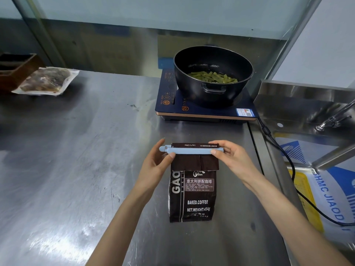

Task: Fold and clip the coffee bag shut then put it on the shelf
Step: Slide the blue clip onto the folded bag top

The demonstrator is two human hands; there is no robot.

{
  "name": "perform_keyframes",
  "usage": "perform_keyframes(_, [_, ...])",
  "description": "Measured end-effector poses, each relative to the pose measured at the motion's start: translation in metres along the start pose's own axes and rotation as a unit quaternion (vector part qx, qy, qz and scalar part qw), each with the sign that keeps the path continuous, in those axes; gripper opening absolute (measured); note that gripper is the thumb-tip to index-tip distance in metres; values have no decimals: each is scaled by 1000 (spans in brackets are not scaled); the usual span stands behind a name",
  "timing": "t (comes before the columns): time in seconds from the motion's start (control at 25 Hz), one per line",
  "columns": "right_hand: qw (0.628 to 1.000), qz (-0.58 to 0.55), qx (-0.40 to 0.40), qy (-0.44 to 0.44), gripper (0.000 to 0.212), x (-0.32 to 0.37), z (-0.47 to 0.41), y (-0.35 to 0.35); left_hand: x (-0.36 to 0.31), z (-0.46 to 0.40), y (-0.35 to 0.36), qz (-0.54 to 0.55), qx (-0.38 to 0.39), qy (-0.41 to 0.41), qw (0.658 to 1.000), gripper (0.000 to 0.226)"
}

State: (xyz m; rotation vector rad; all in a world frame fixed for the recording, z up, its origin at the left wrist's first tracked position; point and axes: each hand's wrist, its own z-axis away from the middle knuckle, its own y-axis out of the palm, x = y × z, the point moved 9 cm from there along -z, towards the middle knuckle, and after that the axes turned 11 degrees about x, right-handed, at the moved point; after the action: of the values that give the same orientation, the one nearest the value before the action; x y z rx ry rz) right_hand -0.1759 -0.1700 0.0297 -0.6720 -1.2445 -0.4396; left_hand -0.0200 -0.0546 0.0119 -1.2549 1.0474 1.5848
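A dark brown coffee bag [193,196] lies flat on the steel counter, its printed face up and its top folded over. A long light-blue clip [190,150] runs across the fold. My left hand [156,166] pinches the clip's left end, thumb on top. My right hand [233,158] pinches the clip's right end with thumb and fingers. Both forearms reach in from the bottom edge. I cannot tell whether the clip is latched. No shelf surface is clearly in view.
Behind the bag a black pot [213,73] of green beans sits on a blue induction cooker [203,104]. Its black cord [288,162] trails off the right edge. A vacuum-packed food pouch [46,81] and a brown box [17,68] lie far left. A steel sink [307,108] is at right.
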Motion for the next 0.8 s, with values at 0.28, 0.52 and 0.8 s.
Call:
perform_keyframes(0.28, [999,43,-11,1,24,7,0,1,3,-2,-2,23,-6,8,1000,25])
perform_keyframes(0.52, [948,309,16,-71,46,56,-14,23,7,-3,-5,44,-13,13,999,19])
perform_keyframes(0.8, [897,424,123,-20,45,51,-35,70,5,-2,-4,63,9,25,998,20])
